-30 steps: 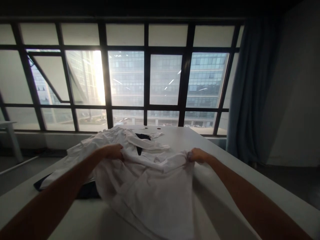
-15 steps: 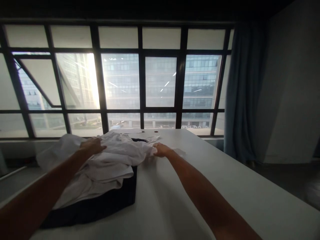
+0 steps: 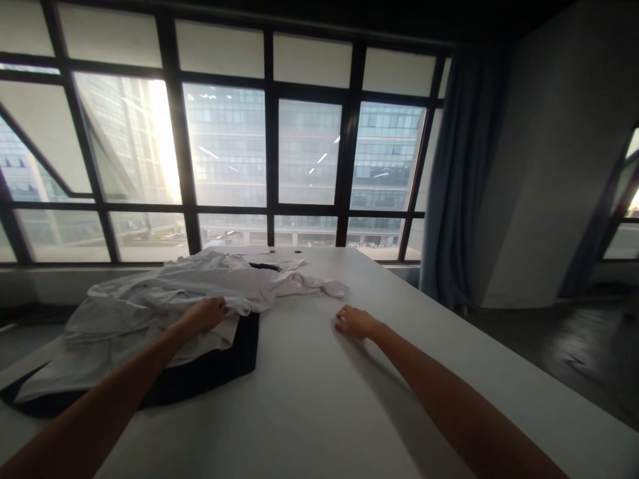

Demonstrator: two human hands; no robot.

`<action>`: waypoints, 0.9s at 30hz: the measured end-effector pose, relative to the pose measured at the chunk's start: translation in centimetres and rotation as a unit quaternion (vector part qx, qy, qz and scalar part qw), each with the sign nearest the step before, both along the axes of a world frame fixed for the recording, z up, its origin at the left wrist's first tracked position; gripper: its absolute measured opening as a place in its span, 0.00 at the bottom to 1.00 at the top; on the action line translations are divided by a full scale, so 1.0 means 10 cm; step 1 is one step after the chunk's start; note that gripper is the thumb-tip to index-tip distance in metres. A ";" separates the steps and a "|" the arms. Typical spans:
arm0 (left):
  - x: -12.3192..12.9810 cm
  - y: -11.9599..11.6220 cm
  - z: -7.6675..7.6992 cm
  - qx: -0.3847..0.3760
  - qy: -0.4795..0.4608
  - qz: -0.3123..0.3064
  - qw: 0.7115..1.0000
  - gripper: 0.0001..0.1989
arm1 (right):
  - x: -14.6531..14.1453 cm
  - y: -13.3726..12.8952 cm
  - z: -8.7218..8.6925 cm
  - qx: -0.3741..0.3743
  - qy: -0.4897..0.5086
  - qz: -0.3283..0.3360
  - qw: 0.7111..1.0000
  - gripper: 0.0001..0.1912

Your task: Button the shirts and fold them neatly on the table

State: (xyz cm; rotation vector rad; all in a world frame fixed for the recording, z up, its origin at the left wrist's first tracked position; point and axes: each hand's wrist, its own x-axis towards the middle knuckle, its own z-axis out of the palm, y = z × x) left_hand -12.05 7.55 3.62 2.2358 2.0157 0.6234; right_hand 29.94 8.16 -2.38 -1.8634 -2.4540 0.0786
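Observation:
Rumpled white cloth (image 3: 164,293) lies in loose folds on the left half of the white table (image 3: 304,392), with one narrow end stretching to the right. Beneath it, dark fabric (image 3: 219,369) shows along the near edge. My left hand (image 3: 206,314) is over the near side of the white cloth, its fingers closed on a fold. To the right of the cloth's narrow end, my right hand (image 3: 355,322) is just over the table with loosely bent fingers, a little apart, and no cloth visible in them.
Two small dark round spots (image 3: 298,251) mark the table's far end. Beyond it stands a dark-framed window wall (image 3: 271,153), with one pane tilted open at the left. A blue curtain (image 3: 456,193) hangs right of the windows, beside a pale wall or pillar (image 3: 529,199).
My right hand has let go of the white cloth and moved right and nearer. My left hand has come nearer and right. The cloth lies flatter, and the view has turned slightly right.

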 end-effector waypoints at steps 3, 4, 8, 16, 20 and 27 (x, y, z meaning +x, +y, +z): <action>0.25 -0.12 0.33 0.024 -0.032 0.028 0.999 0.14 | 0.14 -0.13 -0.02 0.008 0.016 -0.023 1.000 0.24; 0.38 -0.20 0.41 0.029 -0.040 0.014 0.999 0.16 | 0.16 -0.17 -0.05 0.019 0.025 -0.027 0.999 0.24; 0.95 -0.71 0.48 -0.073 -0.074 -0.193 0.976 0.19 | 0.19 -0.28 -0.16 0.061 0.042 -0.028 0.997 0.23; 0.77 -0.40 0.24 -0.158 -0.035 -0.199 0.966 0.24 | 0.13 -0.33 -0.16 0.089 0.104 -0.010 0.991 0.24; 0.23 -0.08 -0.02 -0.054 0.133 -0.023 0.989 0.25 | -0.16 -0.34 -0.16 0.115 0.136 0.058 0.982 0.29; 0.28 -0.11 -0.43 -0.113 0.205 -0.067 0.970 0.39 | -0.73 -0.51 -0.19 0.078 0.138 0.269 0.950 0.22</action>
